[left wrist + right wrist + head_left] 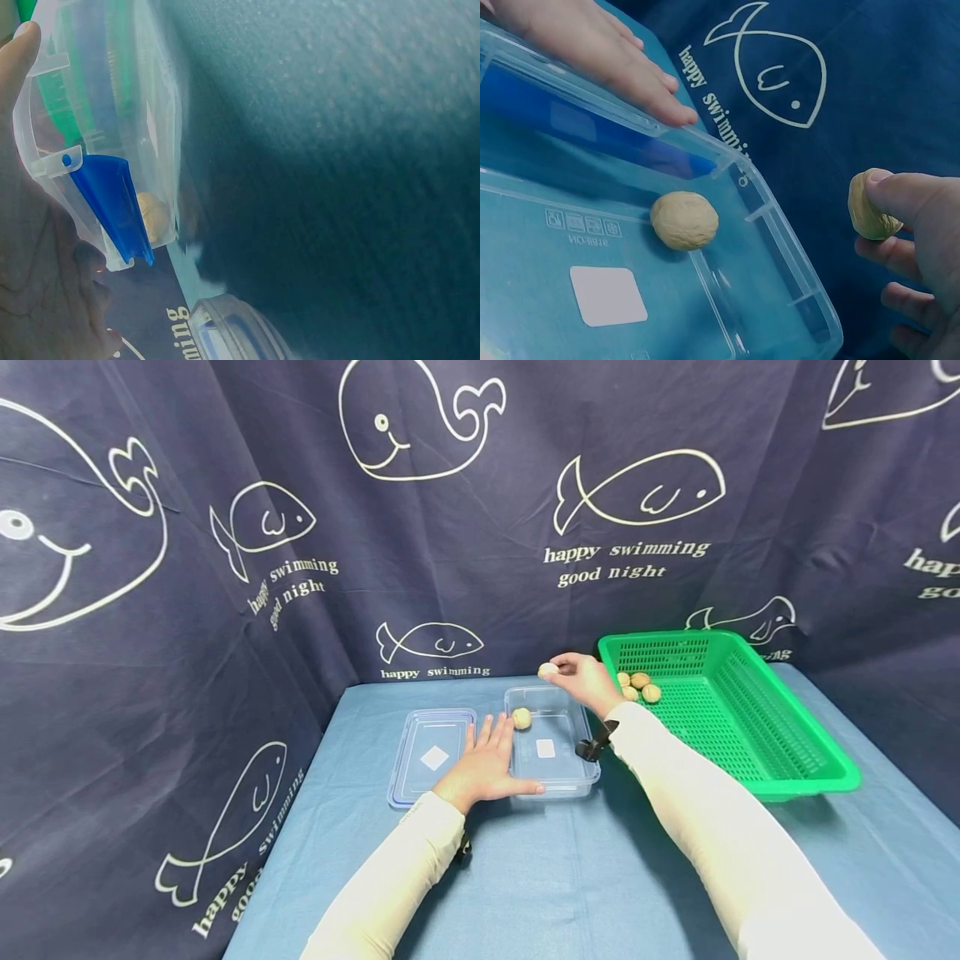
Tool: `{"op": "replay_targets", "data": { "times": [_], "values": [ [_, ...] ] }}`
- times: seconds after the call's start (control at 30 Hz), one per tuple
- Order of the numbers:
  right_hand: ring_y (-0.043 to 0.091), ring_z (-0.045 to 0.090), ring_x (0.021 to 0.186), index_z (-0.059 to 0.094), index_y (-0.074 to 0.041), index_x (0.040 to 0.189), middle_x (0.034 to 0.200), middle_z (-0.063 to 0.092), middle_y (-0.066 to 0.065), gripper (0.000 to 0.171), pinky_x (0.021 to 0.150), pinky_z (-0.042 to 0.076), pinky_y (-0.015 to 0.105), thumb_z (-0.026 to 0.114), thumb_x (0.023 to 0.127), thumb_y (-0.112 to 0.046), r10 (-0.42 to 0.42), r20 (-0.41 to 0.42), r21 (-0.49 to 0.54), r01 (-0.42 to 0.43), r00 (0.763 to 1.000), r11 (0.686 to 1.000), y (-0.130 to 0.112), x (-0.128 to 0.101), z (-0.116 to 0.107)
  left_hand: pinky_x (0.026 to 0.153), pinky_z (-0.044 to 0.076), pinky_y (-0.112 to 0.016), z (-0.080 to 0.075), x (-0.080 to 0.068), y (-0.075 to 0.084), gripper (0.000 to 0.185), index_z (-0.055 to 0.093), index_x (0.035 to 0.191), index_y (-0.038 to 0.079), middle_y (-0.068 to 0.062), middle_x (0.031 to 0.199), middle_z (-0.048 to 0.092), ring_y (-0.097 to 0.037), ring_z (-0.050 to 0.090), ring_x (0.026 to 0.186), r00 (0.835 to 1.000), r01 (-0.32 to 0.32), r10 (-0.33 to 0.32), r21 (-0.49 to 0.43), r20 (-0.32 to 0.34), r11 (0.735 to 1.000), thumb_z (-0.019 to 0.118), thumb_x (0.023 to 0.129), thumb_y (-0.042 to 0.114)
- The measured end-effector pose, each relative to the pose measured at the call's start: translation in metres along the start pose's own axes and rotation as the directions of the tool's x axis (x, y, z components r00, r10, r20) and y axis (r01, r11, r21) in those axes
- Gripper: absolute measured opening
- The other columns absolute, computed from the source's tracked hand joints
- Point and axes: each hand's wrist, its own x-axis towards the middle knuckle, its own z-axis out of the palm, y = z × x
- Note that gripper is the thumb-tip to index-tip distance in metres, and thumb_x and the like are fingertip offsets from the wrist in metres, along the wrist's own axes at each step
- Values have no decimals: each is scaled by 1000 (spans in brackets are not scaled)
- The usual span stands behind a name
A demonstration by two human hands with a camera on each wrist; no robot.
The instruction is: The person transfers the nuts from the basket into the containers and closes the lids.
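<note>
My right hand [588,681] pinches a walnut [870,206] between thumb and fingers, beyond the far edge of a clear plastic container [555,789]. Inside that container, near its far left corner, lies another walnut [684,220]. With fingers spread, my left hand [486,770] rests along the container's left rim, its thumb at the near side. In the left wrist view a blue clip flap [112,202] hangs on the container's side, close to the left palm. Several more walnuts [651,693] lie in a green basket [813,727] to the right.
A clear lid with a blue seal [405,768] lies on the table left of the container. The blue tablecloth [547,885] stretches toward the front. Behind the table hangs a dark curtain [480,552] printed with whales and fish.
</note>
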Motion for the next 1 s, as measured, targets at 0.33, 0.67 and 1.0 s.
{"op": "replay_targets", "data": {
  "times": [0.33, 0.67, 1.0],
  "values": [
    [34, 68, 106, 68, -4, 122, 116, 71, 19, 39, 90, 54, 47, 73, 94, -31, 69, -28, -31, -70, 997, 997, -1, -1, 19, 122, -1, -57, -2, -2, 1, 132, 8, 162, 2, -15, 169, 7, -33, 1, 155, 1000, -9, 9, -13, -15, 1000, 58, 74, 86],
    [33, 68, 103, 70, -3, 118, 111, 74, 17, 42, 102, 43, 51, 75, 91, -35, 65, -56, -92, -70, 996, 993, 6, -4, 34, 121, 4, -60, -2, 0, 0, 131, 10, 161, 0, -17, 169, 8, -35, 5, 155, 999, -17, 17, 4, -31, 1000, 56, 75, 87],
    [34, 65, 112, 70, -8, 119, 110, 75, 13, 41, 116, 6, 69, 73, 92, -38, 106, -48, -178, -113, 993, 977, 8, -9, 43, 121, 3, -60, -2, -3, 0, 132, 10, 161, 0, -17, 169, 8, -35, 4, 155, 999, -20, 20, -16, -26, 1000, 56, 74, 88]
  ]
}}
